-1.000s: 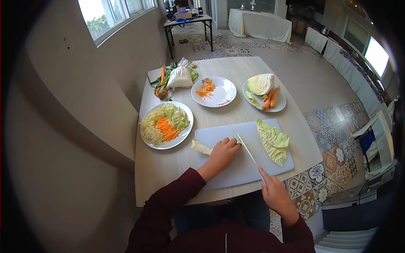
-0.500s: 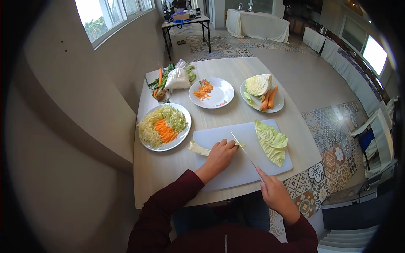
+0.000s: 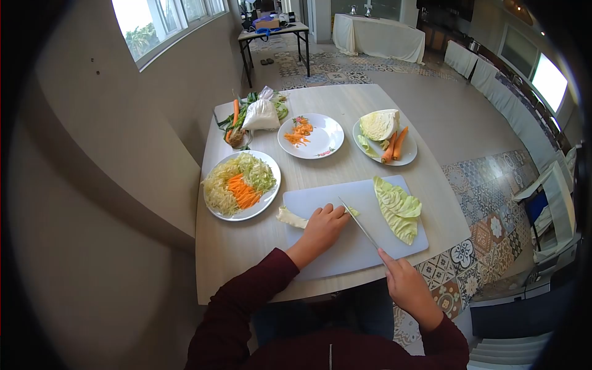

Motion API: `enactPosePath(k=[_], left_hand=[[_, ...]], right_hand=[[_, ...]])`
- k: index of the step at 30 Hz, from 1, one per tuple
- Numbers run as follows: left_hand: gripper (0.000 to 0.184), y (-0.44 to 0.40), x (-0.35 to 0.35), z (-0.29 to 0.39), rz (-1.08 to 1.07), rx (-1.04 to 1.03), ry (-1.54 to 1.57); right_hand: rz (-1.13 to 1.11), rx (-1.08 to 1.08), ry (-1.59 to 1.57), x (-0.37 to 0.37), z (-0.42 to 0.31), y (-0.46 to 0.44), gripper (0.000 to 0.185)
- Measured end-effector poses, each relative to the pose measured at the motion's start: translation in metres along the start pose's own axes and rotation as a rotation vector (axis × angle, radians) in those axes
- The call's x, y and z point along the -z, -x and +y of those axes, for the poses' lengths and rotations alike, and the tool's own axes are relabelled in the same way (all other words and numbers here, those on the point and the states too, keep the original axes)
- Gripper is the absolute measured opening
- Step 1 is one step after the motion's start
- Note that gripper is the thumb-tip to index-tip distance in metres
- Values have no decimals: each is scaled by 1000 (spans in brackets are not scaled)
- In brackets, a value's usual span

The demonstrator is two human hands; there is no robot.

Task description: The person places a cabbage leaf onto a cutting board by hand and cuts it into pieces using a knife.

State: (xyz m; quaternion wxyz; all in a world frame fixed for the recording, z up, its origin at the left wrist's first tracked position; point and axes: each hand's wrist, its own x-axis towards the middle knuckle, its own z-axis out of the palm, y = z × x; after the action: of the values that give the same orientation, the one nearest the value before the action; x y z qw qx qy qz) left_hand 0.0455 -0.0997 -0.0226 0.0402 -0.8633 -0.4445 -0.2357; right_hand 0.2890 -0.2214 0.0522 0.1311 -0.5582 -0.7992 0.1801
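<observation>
My left hand presses a rolled cabbage leaf onto the white cutting board, fingers curled over it and hiding its middle. In my right hand is the handle of a kitchen knife. Its long blade slants up and left, close beside my left fingertips, where small green cabbage bits show. A larger flattened cabbage leaf lies on the board's right part, apart from both hands.
Left of the board stands a plate of shredded cabbage and carrot. Behind are a plate with carrot shavings, a plate with half a cabbage and carrots, and a bag of white stuff by more vegetables. A wall flanks the left.
The knife and my right hand have shifted slightly right and down, the blade a little farther from my left fingertips. My left hand keeps its place on the cabbage leaf.
</observation>
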Motion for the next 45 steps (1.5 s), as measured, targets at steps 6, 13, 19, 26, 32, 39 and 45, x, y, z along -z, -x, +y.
enactPosePath(k=[6, 13, 19, 26, 32, 39, 45], left_hand=[[29, 0, 0, 1, 10, 4, 2], [29, 1, -5, -2, 47, -4, 29], [30, 2, -3, 0, 52, -6, 21], [32, 1, -3, -1, 21, 2, 3], [34, 1, -4, 0, 24, 34, 28], [38, 4, 6, -1, 4, 79, 36], [24, 5, 3, 0, 96, 95, 95]], right_hand=[[-86, -36, -14, 12, -2, 3, 54], [-188, -97, -27, 34, -15, 3, 56], [-136, -66, 26, -1, -1, -31, 58], [-171, -101, 46, 6, -5, -16, 59], [-177, -90, 3, 27, -11, 20, 58], [-238, -149, 40, 37, -19, 23, 58], [-150, -95, -49, 30, -12, 20, 56]])
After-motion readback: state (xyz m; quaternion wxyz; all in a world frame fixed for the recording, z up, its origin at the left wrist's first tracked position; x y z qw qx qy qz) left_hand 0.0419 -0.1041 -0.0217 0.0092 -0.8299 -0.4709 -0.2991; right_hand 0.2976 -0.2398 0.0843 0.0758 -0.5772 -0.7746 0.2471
